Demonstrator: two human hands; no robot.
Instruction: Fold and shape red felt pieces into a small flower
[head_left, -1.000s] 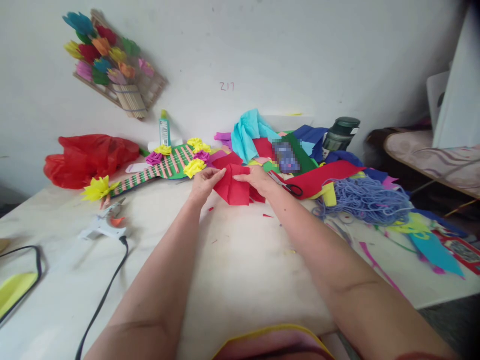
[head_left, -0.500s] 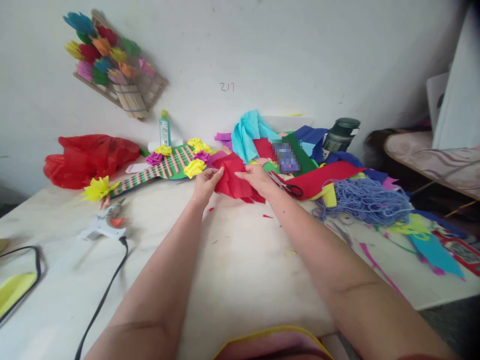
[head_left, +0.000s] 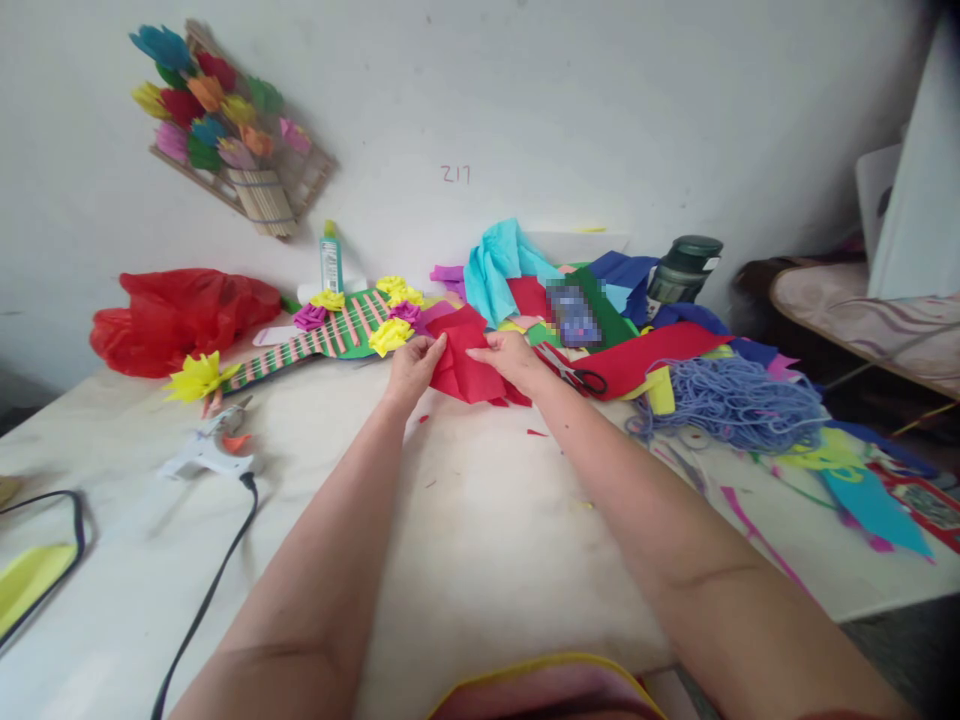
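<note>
Both my hands pinch a piece of red crepe paper (head_left: 466, 362) above the far middle of the table. My left hand (head_left: 414, 366) grips its left edge between thumb and fingers. On the paper's other side, my right hand (head_left: 511, 358) is closed on it with the thumb pointing left. Small red scraps (head_left: 535, 433) lie on the tabletop below. Scissors with black handles (head_left: 585, 379) rest just right of my right hand, partly on a long red paper strip (head_left: 660, 358). Left of my left hand lies a green guitar-shaped craft (head_left: 349, 335) with yellow and purple paper flowers.
A white hot glue gun (head_left: 210, 455) with a black cord stands at left. Behind it is a red plastic bag (head_left: 184, 320). A tangle of blue-purple yarn (head_left: 739, 400), a dark green jar (head_left: 684, 268), a phone (head_left: 574, 312) and a glue bottle (head_left: 330, 258) are also on the table.
The red paper looks flatter and more spread between my fingers than before. My hands have hardly moved; the whole view has shifted very slightly.
</note>
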